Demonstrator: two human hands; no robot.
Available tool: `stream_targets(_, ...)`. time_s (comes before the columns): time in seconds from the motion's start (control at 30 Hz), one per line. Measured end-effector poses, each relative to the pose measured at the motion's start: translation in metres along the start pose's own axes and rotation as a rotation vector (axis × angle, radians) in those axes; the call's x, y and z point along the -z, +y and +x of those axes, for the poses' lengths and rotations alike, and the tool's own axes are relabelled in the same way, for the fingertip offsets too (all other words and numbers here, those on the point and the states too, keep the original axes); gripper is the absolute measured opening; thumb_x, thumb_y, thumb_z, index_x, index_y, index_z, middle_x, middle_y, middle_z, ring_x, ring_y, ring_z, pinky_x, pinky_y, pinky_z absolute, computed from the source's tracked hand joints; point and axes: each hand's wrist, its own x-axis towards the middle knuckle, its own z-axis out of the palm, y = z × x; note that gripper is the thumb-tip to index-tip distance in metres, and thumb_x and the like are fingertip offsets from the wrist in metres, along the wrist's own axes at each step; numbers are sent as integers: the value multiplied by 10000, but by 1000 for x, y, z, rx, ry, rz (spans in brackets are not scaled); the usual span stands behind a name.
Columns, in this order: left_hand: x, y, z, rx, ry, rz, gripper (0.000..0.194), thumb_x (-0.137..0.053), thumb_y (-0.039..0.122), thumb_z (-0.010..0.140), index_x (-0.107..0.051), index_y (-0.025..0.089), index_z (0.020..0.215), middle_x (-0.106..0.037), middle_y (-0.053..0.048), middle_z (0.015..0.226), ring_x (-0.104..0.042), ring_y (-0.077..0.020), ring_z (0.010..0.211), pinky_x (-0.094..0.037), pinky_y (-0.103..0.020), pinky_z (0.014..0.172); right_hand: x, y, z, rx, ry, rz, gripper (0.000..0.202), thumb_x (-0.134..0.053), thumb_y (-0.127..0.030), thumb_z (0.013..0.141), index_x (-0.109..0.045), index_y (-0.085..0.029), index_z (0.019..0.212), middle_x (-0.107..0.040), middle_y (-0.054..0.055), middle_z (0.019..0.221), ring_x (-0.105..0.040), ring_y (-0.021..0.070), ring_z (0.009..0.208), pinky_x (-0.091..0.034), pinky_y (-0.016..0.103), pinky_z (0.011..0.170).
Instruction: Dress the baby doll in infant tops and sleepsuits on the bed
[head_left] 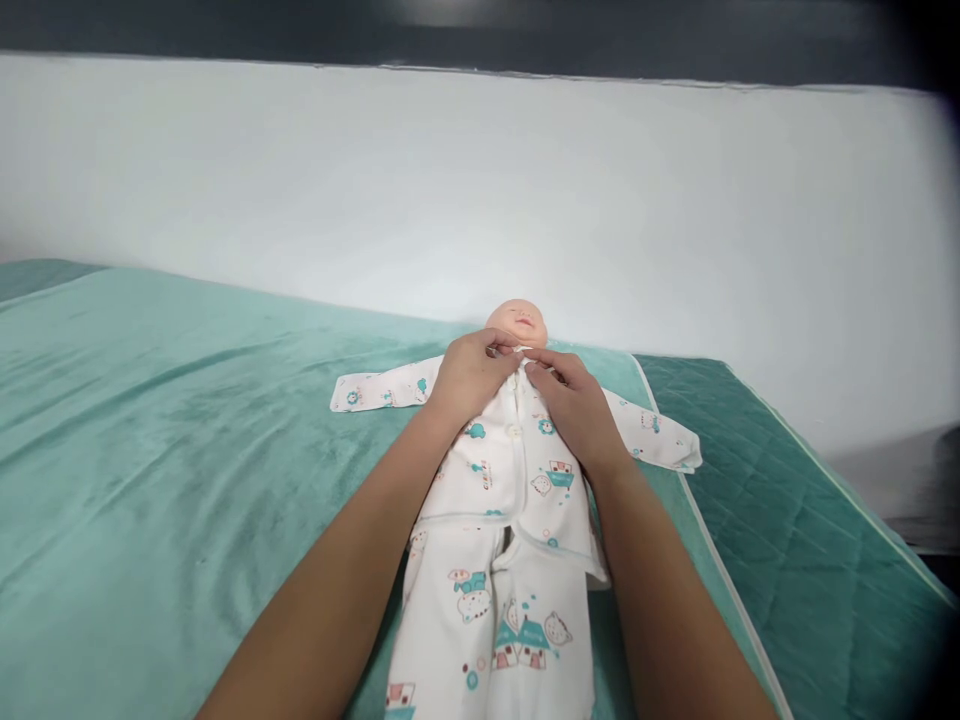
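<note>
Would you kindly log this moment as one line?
Left hand: top of jacket; Right hand: top of jacket; Doll: face-up on blanket

Left hand (pixel 474 372) is touching printed jacket (pixel 487 490) at its top | right hand (pixel 571 398) is touching opposite side | doll (pixel 516 318) is lying face-up on green cover (pixel 187 420) | trousers (pixel 446 640) are extending below

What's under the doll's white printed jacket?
The top of the matching pants runs under the jacket's front hem. Teal blanket and, at one cuff, quilted green mat lie beneath the sleeves. Whatever torso or arms the doll has are covered.
</note>
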Motion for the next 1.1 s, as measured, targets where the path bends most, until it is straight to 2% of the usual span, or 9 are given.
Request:
stream_targets(0.17,1,1,-1,-9,-2,-1,189,-617,270,794,-735,195,921,-709,-23,830,-613,-142,734,-455,-274,698,1,2,1,0,-28,-38,332,-596,-421,843,-706,-304,1134,-543,27,1025,-534,169,859,-430,379,924)
stream_targets(0.4,0,-2,-1,-30,6,-7,278,-616,188,778,-687,218,1046,-705,-25,953,-623,-136,796,-477,-262,735,3,3,1,-18,-74,-65,384,-645,-421,803,-684,-336,1176,-524,12,993,-500,159,837,-436,362,888)
stream_targets(0.63,1,-1,0,-39,-20,15,254,-602,181,789,-710,215,1016,-708,-14,915,-622,-141,780,-482,-273,761,2,-1,0,-49,-68,-66,375,-634,-430,804,-667,-278,1146,-545,35,1104,-508,166,860,-432,349,868)
stream_targets(0.77,0,2,-1,-4,-8,101,228,-577,216,822,-741,223,980,-716,-27,937,-627,-168,800,-478,-300,761,1,0,1,-55,-56,-68,378,-618,-442,810,-659,-263,1140,-553,40,1115,-518,169,863,-433,349,867)
stream_targets(0.93,-2,1,0,-115,29,251,203,-547,195,834,-741,221,890,-673,-44,1016,-620,-179,855,-472,-315,794,0,1,1,-59,-39,-63,359,-620,-436,810,-668,-261,1119,-561,39,1108,-530,171,864,-435,351,873)
stream_targets(1.03,-3,-1,0,-116,52,334,170,-537,212,845,-704,198,814,-642,-59,984,-607,-187,855,-470,-323,779,-1,-2,0,-52,1,-55,311,-609,-423,824,-682,-250,1072,-569,43,1102,-545,176,883,-430,356,901)
stream_targets(1.1,-3,-2,-1,-120,50,349,170,-532,223,852,-700,199,846,-625,-60,996,-602,-186,855,-469,-325,775,-2,-4,-1,-42,20,-49,271,-588,-418,845,-696,-248,1026,-573,44,1096,-555,184,921,-424,356,922)
